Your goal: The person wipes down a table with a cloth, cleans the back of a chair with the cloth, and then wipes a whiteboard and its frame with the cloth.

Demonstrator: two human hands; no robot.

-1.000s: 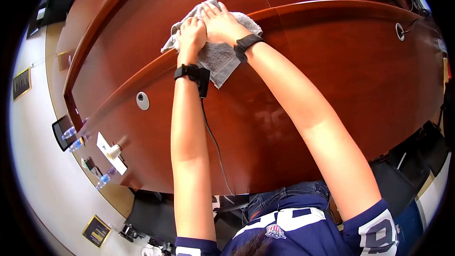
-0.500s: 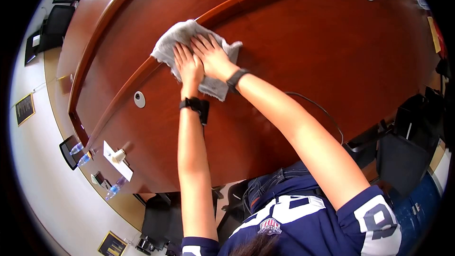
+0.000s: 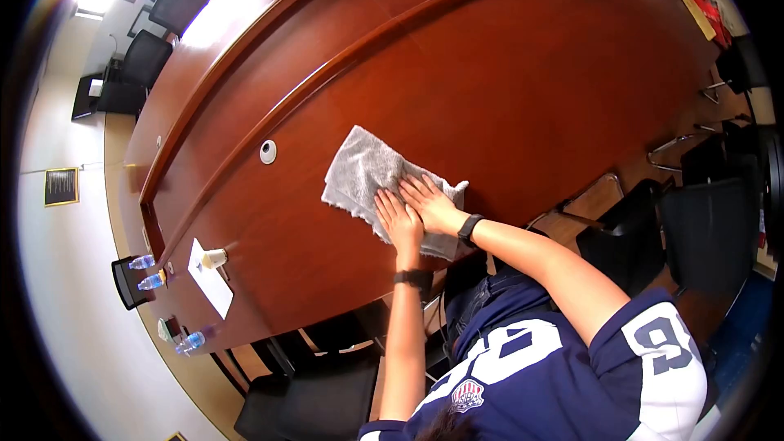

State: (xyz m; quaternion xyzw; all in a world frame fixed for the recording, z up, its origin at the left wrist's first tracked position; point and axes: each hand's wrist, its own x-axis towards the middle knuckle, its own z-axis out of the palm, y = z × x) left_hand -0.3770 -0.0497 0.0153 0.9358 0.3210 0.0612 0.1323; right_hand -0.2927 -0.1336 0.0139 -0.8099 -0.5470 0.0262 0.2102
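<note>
A grey cloth [image 3: 363,165] lies spread on the reddish-brown wooden table [image 3: 523,98], near its front edge. My left hand [image 3: 399,220] rests flat on the cloth with its fingers stretched out. Beside it, touching it, my right hand [image 3: 429,202] also presses flat on the cloth, fingers extended. Both wrists wear black bands. Part of the cloth is hidden beneath my hands.
A round cable port [image 3: 268,152] sits in the tabletop at left. Further left are a paper cup [image 3: 214,259] on a white sheet [image 3: 211,287] and a plastic bottle [image 3: 190,343]. A raised ledge [image 3: 314,82] curves behind the cloth. Black chairs [image 3: 706,229] stand at right.
Both hands and the cloth have come away from the raised ledge toward the table's front edge. The view has shifted as well.
</note>
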